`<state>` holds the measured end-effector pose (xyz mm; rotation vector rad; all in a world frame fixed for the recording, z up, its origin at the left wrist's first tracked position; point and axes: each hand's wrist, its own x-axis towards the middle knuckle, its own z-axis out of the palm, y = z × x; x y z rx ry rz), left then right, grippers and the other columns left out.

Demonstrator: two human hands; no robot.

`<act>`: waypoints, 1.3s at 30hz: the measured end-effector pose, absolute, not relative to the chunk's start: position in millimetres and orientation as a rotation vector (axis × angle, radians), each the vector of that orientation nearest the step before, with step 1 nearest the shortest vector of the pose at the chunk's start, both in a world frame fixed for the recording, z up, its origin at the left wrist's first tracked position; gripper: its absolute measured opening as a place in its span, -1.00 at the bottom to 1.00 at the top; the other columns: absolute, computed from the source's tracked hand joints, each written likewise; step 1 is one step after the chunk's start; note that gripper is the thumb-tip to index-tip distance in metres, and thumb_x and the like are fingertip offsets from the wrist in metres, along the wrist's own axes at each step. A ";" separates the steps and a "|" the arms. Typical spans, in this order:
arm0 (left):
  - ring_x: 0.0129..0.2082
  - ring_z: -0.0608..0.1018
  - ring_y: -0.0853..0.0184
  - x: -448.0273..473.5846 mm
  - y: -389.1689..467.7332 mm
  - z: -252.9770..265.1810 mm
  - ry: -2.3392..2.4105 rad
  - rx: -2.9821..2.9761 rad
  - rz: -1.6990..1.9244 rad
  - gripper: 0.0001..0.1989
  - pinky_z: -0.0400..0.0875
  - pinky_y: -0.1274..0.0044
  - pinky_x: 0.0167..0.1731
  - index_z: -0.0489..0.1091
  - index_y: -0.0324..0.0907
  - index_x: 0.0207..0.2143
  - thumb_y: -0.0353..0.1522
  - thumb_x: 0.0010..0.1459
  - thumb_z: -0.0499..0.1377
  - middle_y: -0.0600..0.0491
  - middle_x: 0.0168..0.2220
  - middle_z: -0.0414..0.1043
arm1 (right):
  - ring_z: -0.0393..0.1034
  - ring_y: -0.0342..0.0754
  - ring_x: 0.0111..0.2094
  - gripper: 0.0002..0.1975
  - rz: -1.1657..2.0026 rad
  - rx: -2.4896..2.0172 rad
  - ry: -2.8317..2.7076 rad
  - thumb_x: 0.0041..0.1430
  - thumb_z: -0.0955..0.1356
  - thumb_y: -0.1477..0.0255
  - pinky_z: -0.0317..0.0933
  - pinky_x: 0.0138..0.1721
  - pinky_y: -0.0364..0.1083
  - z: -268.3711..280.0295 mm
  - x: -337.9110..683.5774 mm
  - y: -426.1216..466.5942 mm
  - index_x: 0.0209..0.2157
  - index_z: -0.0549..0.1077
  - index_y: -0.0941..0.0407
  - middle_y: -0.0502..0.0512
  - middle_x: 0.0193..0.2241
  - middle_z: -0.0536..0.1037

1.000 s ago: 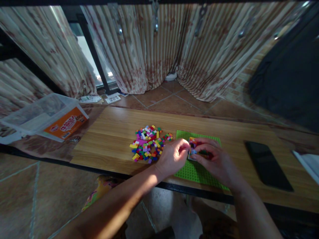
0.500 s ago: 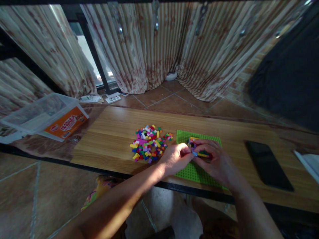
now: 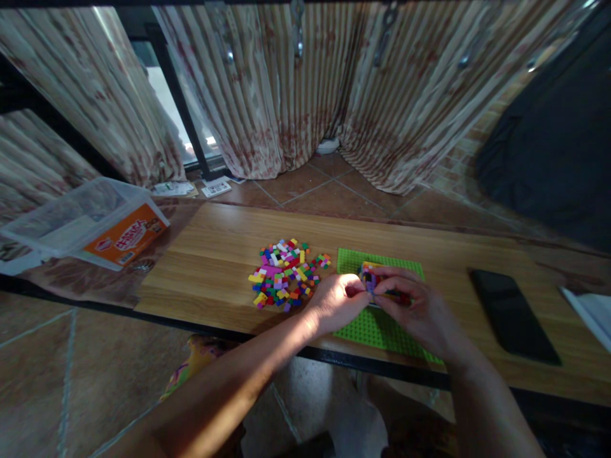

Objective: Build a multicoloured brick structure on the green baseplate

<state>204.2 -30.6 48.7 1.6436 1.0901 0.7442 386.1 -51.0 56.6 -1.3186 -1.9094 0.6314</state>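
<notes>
One small multicoloured brick build (image 3: 369,275), yellow-orange far edge, purple inside, partly hidden, over green studded baseplate (image 3: 370,327); right grip (image 3: 417,302) holds it, left grip (image 3: 337,303) pinched narrow, contents unclear

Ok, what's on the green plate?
Over the green plate: a colourful brick build, with the left hand and right hand at it. The right hand covers part of the build; contact with the plate is hidden.

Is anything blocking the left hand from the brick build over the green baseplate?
Nothing visible. The left hand is right at the near-left corner of the brick build, which the right hand grips; the loose bricks lie aside, to the left.
</notes>
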 end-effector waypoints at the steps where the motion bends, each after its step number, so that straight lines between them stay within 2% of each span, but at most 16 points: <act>1: -0.52 0.32 0.45 204.2 -30.1 48.6 1.090 1.645 0.740 -0.80 0.15 0.59 -0.50 0.34 -0.21 -0.55 -0.31 0.08 0.11 0.16 -0.57 0.28 | 0.40 0.11 0.01 -0.89 0.652 -1.330 -1.892 0.14 0.39 0.30 0.26 0.08 0.23 55.9 386.0 -50.9 -0.40 0.52 0.02 0.11 -0.06 0.51; 7: -0.53 0.29 0.44 203.4 -26.2 47.1 1.091 1.677 0.709 -0.75 0.11 0.58 -0.53 0.32 -0.20 -0.55 -0.26 0.11 0.08 0.17 -0.58 0.23 | 0.41 0.11 0.01 -0.81 0.726 -1.365 -1.827 0.13 0.39 0.24 0.26 0.09 0.21 53.2 386.9 -49.5 -0.46 0.55 0.03 0.11 -0.07 0.51; 13: -0.56 0.25 0.45 206.0 -24.6 48.3 1.126 1.682 0.710 -0.71 0.06 0.57 -0.55 0.25 -0.20 -0.61 -0.24 0.10 0.08 0.18 -0.63 0.17 | 0.39 0.11 0.04 -0.85 0.751 -1.337 -1.823 0.12 0.41 0.27 0.26 0.10 0.21 46.8 390.4 -47.7 -0.43 0.56 0.03 0.11 -0.04 0.50; 18: -0.56 0.27 0.45 208.5 -25.5 47.7 1.169 1.645 0.724 -0.74 0.08 0.57 -0.56 0.27 -0.20 -0.61 -0.26 0.06 0.09 0.18 -0.63 0.20 | 0.39 0.09 0.04 -0.86 0.745 -1.341 -1.840 0.12 0.41 0.29 0.26 0.10 0.21 46.6 389.3 -47.4 -0.44 0.56 0.02 0.10 -0.04 0.50; 26: -0.59 0.25 0.45 209.5 -20.9 43.7 1.157 1.673 0.708 -0.71 0.01 0.56 -0.58 0.27 -0.20 -0.65 -0.26 0.05 0.10 0.18 -0.68 0.14 | 0.41 0.13 0.00 -0.79 0.692 -1.407 -1.857 0.11 0.39 0.22 0.31 0.03 0.21 51.3 387.1 -48.8 -0.48 0.55 0.03 0.13 -0.06 0.51; 30: -0.58 0.24 0.46 204.7 -21.9 42.9 1.101 1.687 0.714 -0.67 0.02 0.58 -0.58 0.31 -0.21 -0.62 -0.22 0.11 0.09 0.18 -0.66 0.15 | 0.41 0.11 -0.01 -0.86 0.608 -1.336 -1.908 0.12 0.40 0.25 0.34 -0.01 0.15 56.4 384.4 -49.7 -0.40 0.55 0.01 0.11 -0.05 0.50; 34: -0.58 0.27 0.46 188.2 -14.8 49.2 1.111 1.660 0.774 -0.69 0.06 0.59 -0.57 0.37 -0.21 -0.58 -0.23 0.13 0.09 0.17 -0.65 0.22 | 0.44 0.05 -0.09 -0.94 0.395 -1.257 -1.828 0.16 0.37 0.36 0.32 -0.02 0.11 65.0 361.4 -52.2 -0.35 0.51 -0.01 0.07 -0.15 0.55; 39: -0.59 0.31 0.47 149.8 9.0 60.0 1.221 1.470 1.047 -0.67 0.16 0.60 -0.55 0.33 -0.21 -0.60 -0.21 0.14 0.09 0.16 -0.64 0.27 | 0.46 0.03 -0.23 -0.90 0.323 -1.159 -1.943 0.21 0.32 0.42 0.34 -0.12 0.09 66.0 311.3 -53.8 -0.35 0.49 -0.01 0.04 -0.34 0.58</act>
